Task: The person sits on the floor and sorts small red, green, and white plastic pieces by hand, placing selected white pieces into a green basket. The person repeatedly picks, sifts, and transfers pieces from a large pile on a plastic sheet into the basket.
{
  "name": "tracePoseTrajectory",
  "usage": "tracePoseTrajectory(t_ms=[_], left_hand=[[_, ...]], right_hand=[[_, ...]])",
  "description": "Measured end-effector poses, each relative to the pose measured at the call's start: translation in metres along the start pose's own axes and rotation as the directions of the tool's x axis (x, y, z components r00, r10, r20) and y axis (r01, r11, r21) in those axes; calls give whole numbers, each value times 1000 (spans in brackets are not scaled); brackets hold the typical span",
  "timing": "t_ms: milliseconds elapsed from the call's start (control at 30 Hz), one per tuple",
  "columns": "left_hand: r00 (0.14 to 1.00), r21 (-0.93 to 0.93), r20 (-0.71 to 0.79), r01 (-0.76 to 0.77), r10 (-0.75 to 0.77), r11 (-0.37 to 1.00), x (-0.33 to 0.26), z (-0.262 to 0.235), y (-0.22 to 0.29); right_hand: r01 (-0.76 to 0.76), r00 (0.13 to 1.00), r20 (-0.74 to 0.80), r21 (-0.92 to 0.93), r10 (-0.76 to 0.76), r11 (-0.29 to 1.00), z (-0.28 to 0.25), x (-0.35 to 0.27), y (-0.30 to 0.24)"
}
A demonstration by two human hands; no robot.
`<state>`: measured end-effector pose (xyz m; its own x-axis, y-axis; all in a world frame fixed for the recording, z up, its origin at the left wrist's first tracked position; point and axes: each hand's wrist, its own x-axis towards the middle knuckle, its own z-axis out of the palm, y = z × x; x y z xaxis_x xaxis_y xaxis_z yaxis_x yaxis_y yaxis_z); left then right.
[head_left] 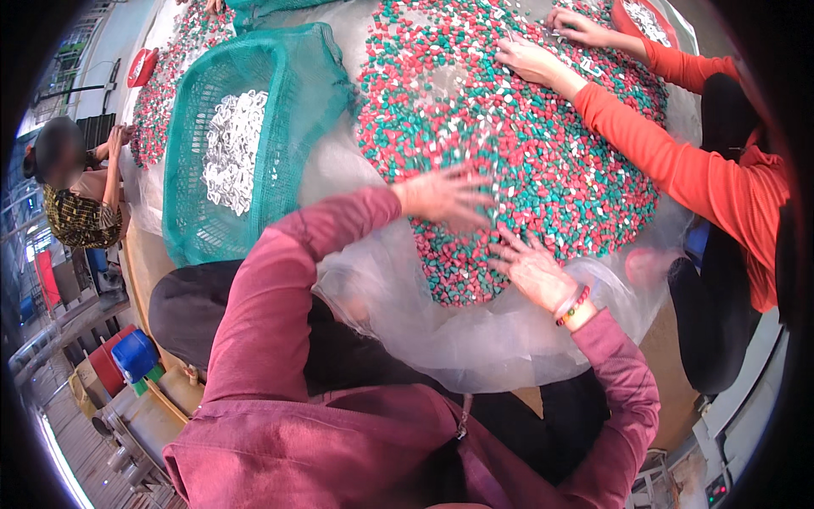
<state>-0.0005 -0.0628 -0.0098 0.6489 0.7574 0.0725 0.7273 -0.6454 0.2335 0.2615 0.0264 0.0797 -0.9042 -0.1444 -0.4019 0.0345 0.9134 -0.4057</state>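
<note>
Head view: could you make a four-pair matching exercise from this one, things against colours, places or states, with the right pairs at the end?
1. left hand
2. basket
3. bracelet
4. small pieces

A. red, just behind the right hand
B. mixed colours, strewn on a pale sheet
C. fingers spread
D. green, with white loops inside

Pairs: 1-C, 2-D, 3-A, 4-B

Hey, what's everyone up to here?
The person's left hand, fingers spread and blurred, and right hand are at a spread of small red, green and white bits on a pale sheet. From the right, an orange-sleeved co-worker has both hands there too. On the left, a green basket holds white pieces.
</note>
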Motion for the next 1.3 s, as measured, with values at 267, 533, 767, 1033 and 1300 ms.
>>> tracePoseTrajectory(t_ms=[267, 533, 767, 1033, 1300], left_hand=[[849, 326, -54, 512, -525, 795, 34, -47, -117], [847, -120, -183, 484, -499, 867, 14, -40, -50], [977, -234, -161, 98, -138, 967, 86, 29, 49], [843, -126, -317, 416, -434, 900, 110, 23, -85], [855, 1, -242, 473, -459, 881, 68, -11, -114]], right_hand=[[-344, 924, -222, -121, 312, 931, 10, 50, 37], [-307, 392, -566, 663, 725, 683, 7, 44, 60], [42, -289, -469, 865, 835, 500, 47, 21, 81], [182, -387, -190, 944, 902, 276, 56, 68, 103], [-78, 130, -431, 894, 893, 442, 36, 132, 58]])
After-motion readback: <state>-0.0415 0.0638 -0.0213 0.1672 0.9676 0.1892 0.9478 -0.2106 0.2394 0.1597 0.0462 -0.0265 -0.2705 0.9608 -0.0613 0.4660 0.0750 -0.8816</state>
